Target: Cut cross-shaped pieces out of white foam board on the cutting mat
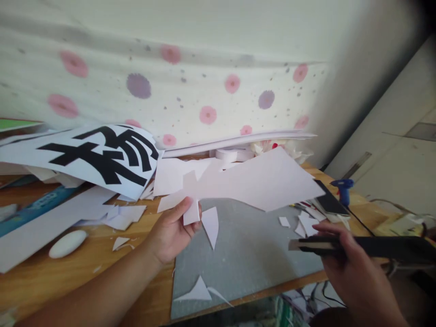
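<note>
My left hand (179,227) is closed on a narrow tab of a stiff white sheet (252,181). This sheet has a cut, irregular outline and spreads to the right above a grey cutting mat (245,254). At the right, my right hand (350,263) grips a long black tool (381,247) with a flat, pale tip pointing left; blur hides its exact kind. A pointed white offcut (211,225) lies on the mat below the sheet. Another white scrap (199,290) rests near the mat's front edge.
A paper printed with a bold black character (102,154) lies at the left, near a white oval object (68,244). A blue glue gun (344,190) and a dark flat object (330,197) are at the right. Patterned cloth (204,91) covers the wall behind.
</note>
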Demonstrator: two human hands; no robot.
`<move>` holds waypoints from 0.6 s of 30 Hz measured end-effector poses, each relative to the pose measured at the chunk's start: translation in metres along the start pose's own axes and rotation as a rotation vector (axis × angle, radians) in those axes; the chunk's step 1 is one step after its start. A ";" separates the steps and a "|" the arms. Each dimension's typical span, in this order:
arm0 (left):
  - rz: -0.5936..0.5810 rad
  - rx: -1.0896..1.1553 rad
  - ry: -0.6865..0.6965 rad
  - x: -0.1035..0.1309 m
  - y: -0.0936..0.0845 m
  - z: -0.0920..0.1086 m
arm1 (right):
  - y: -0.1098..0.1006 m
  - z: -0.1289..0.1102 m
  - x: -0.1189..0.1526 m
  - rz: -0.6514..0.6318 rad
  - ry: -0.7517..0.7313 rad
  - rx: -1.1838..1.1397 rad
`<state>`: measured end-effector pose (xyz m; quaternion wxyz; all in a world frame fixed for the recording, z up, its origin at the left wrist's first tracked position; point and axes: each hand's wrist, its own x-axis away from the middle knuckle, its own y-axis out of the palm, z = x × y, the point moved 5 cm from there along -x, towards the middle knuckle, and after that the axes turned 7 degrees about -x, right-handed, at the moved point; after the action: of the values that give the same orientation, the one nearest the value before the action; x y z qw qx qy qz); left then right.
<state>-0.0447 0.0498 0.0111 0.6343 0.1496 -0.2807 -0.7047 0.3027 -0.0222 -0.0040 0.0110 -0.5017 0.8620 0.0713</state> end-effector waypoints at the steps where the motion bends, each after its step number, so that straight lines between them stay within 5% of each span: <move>1: 0.035 0.011 0.015 0.000 0.000 0.002 | 0.000 0.001 0.002 0.018 -0.021 -0.008; 6: 0.167 0.037 0.077 0.002 0.008 0.005 | 0.018 -0.001 0.020 0.025 -0.233 0.024; 10: 0.211 0.037 0.075 0.009 0.027 -0.004 | 0.033 0.007 0.040 -0.102 -0.305 0.123; 18: 0.266 0.150 -0.054 0.029 0.084 -0.064 | -0.014 0.005 0.051 -0.026 -0.238 0.035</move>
<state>0.0553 0.0056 0.0140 0.7012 0.1390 -0.3669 -0.5953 0.2893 -0.0719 -0.0152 0.1231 -0.5007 0.8490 0.1153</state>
